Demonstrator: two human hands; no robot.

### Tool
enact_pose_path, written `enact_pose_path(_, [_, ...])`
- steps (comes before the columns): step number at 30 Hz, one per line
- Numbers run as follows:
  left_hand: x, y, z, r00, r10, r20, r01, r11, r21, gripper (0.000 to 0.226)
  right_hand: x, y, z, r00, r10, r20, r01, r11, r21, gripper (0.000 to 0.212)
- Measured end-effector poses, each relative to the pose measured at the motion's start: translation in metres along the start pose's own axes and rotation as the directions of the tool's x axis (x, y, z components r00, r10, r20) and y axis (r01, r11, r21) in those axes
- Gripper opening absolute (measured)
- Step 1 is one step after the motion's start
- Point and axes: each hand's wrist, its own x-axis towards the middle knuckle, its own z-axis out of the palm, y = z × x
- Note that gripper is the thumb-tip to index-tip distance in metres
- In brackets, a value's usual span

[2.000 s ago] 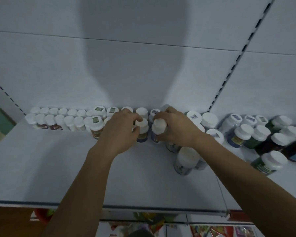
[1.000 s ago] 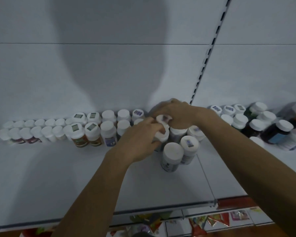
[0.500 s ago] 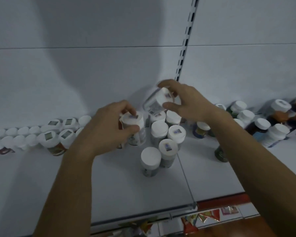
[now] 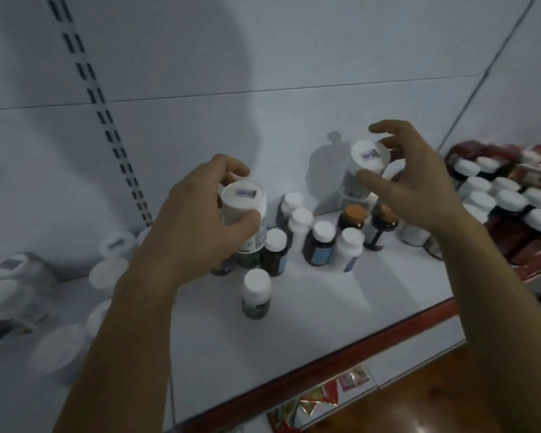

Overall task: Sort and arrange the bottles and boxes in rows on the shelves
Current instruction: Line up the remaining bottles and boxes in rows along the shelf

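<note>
Left hand [image 4: 191, 226] is reaching in over the white metal shelf [image 4: 310, 326], its grip grasping a pale plastic bottle with a wide white cap and a small blue sticker on top [image 4: 243, 198]: the thumb is pressing the near side of the cap and the fingers are curling round the far side. This left-hand bottle is being held upright and raised off the shelf, just in front of a loose cluster of small dark bottles with white caps [image 4: 320, 242]. Right hand [image 4: 419, 185] is holding a second pale bottle with a white stickered cap [image 4: 369, 157], the grip pinching the cap between thumb and fingers while the forefinger is sticking out free above it. This right-hand bottle is hanging clear of the shelf, close to the white back panel [image 4: 294, 57], and is casting a shadow there. Below it, two dark bottles with orange caps [image 4: 353, 214] are standing at the back of the shelf. One green-labelled bottle with a white cap [image 4: 256, 292] is standing alone in front of the cluster, between the two forearms. A blurred group of larger white-capped jars [image 4: 107, 271] is sitting left of the slotted upright [image 4: 107, 126]. At far right, rows of dark white-capped bottles [image 4: 509, 198] are sitting beside red packets [image 4: 537, 176]; their print is unreadable. A red strip [image 4: 403, 326] is running along the shelf's front edge.
</note>
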Motion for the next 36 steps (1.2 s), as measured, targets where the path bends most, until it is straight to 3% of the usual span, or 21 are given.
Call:
enact_pose_path(7, [0.05, 0.06, 0.113, 0.997, 0.052, 0.065, -0.052, 0.999, -0.005, 0.042, -0.014, 0.098, -0.068, 0.991, 0.115, -0.065, -0.112, 0.993, 0.041, 0.054])
enact_pose_path(13, [0.078, 0.095, 0.163, 0.996, 0.044, 0.072, -0.044, 0.999, -0.001, 0.045, -0.042, 0.124, -0.088, 0.979, 0.201, -0.043, -0.186, 0.954, 0.234, 0.051])
enact_pose_path(16, [0.081, 0.108, 0.18, 0.986, 0.061, 0.156, -0.069, 0.996, 0.048, 0.047, -0.061, 0.136, -0.086, 0.97, 0.243, -0.007, -0.231, 0.931, 0.283, 0.05])
enact_pose_path(20, [0.073, 0.115, 0.206, 0.95, 0.056, 0.306, -0.08, 0.995, 0.065, 0.04, -0.07, 0.154, -0.084, 0.955, 0.24, 0.174, -0.271, 0.945, 0.184, 0.053])
enact_pose_path(26, [0.074, 0.103, 0.233, 0.88, -0.07, 0.471, -0.107, 0.934, 0.34, 0.04, -0.074, 0.168, -0.07, 0.949, 0.234, 0.21, -0.253, 0.965, 0.069, 0.046])
enact_pose_path(30, [0.071, 0.092, 0.244, 0.906, -0.1, 0.41, -0.114, 0.878, 0.464, 0.039, -0.081, 0.176, -0.05, 0.956, 0.252, 0.153, -0.247, 0.968, -0.049, 0.044])
enact_pose_path(36, [0.068, 0.083, 0.252, 0.941, -0.08, 0.328, -0.088, 0.88, 0.466, 0.043, -0.082, 0.169, -0.051, 0.971, 0.219, 0.099, -0.211, 0.974, -0.085, 0.034])
